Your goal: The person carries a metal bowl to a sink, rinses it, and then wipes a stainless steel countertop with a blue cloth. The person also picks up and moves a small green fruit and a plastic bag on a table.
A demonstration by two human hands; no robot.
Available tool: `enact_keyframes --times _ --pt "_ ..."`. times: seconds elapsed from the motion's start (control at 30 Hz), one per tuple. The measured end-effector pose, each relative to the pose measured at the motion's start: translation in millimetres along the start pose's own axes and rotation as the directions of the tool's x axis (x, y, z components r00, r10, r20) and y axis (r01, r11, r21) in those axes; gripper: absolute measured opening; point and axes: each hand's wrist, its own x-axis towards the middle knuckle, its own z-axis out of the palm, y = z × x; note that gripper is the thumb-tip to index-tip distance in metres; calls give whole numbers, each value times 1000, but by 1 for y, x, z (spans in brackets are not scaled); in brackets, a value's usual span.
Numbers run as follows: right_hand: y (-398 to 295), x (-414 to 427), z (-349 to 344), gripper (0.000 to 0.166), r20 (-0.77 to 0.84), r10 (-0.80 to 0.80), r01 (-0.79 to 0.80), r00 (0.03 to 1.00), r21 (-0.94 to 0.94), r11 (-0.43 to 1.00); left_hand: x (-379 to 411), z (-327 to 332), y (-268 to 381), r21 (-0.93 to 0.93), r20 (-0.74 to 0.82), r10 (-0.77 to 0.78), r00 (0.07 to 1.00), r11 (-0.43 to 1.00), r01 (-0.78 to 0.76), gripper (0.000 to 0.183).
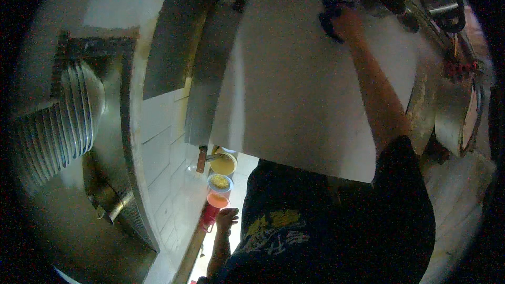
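Observation:
My right hand [348, 25] reaches far out over a large pale smooth surface [300, 86]. It grips a dark bunched cloth [331, 19] that lies against this surface. My left hand [227, 218] hangs low at my side, its fingers loosely apart with nothing in them. Close beside it is a red bucket [210, 215] with a pinkish inside. Two more round containers line up beyond that one: a blue-rimmed one [219, 183] with yellow contents and a cream-coloured one [223, 163].
A wooden handle [201, 159] juts out by the cream container. At left, a ribbed silvery stack [75, 118] stands on a metal surface [75, 236]. Dark utensils or fittings [442, 8], blurred, crowd the upper right. White tiles [156, 138] cover the wall.

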Motion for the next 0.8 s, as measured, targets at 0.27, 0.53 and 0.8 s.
enact_keyframes --times 0.27,0.53,0.8 --pt "-178 -221 65 40 219 -816 772 534 267 577 15 -3 -17 41 -40 201 979 979 -199 27" --pt "-184 -300 60 41 213 -973 589 93 776 227 -6 4 3 -39 -59 285 957 957 -288 24" --pt "-7 2 39 42 -130 -491 504 861 100 858 14 -7 -22 -64 21 308 951 950 -306 27"
